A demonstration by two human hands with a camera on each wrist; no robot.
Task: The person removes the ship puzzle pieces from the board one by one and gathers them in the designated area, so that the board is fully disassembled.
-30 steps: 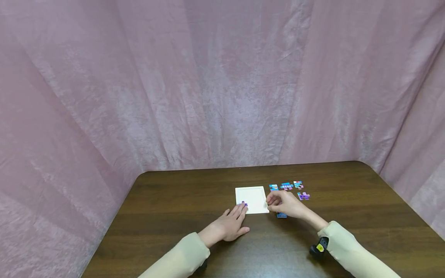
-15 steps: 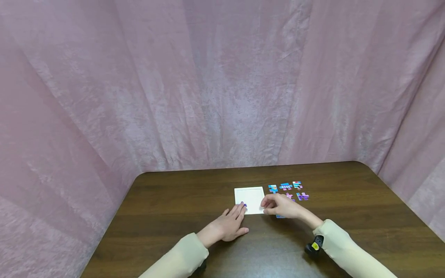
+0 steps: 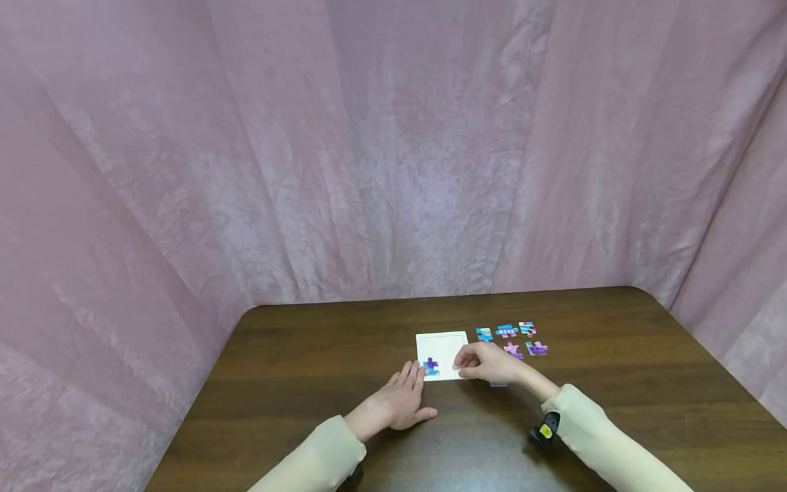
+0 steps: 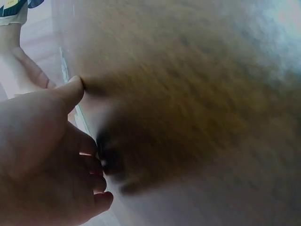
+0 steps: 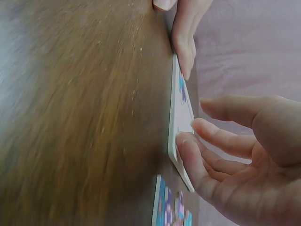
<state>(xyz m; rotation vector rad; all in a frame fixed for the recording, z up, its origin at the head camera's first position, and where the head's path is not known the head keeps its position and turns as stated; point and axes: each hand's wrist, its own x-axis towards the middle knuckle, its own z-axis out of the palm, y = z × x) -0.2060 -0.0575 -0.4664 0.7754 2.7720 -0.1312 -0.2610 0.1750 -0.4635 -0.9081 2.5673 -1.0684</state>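
Note:
A white square puzzle tray (image 3: pixel 444 344) lies on the table. A blue and purple jigsaw piece (image 3: pixel 431 367) sits in its near left corner. My left hand (image 3: pixel 401 398) lies flat with fingers extended, its fingertips at the tray's near left edge. Over the right part of the tray, my right hand (image 3: pixel 488 363) has thumb and fingers brought together. It seems to pinch a small pale-backed jigsaw piece, mostly hidden by the fingers. In the right wrist view, the fingertips of the right hand (image 5: pixel 235 150) hover close above the tray (image 5: pixel 181 117).
Several loose jigsaw pieces lie right of the tray, among them a purple piece (image 3: pixel 537 348), a pink piece (image 3: pixel 513 350) and a blue piece (image 3: pixel 499 384) partly under the right hand. The brown wooden table (image 3: pixel 307 355) reaches back to a pink curtain (image 3: pixel 393 171).
My right hand has moved left from the tray's right edge to over its inside. My left fingers have drawn back slightly left, uncovering the blue and purple piece.

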